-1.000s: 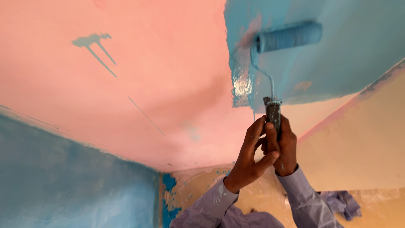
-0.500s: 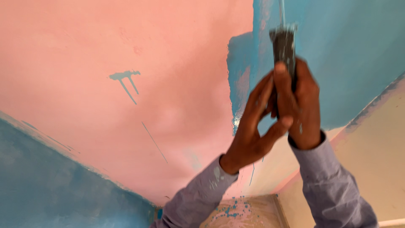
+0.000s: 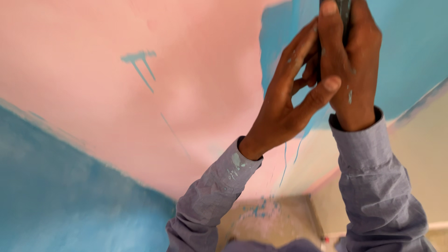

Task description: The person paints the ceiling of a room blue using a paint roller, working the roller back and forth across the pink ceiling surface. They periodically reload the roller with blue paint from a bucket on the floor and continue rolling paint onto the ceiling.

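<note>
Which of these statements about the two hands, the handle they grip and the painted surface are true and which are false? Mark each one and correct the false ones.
1. Both hands grip one dark handle. True: the left hand and the right hand close around the roller handle at the top edge.
2. The roller head is in plain view. False: only the handle shows; the rest runs out of the picture.
3. The pink surface bears a small blue paint mark. True.
4. The sleeves are bright red. False: the sleeves are greyish purple, with paint flecks on the left one.
5. Blue paint covers the area behind the hands. True.
</note>
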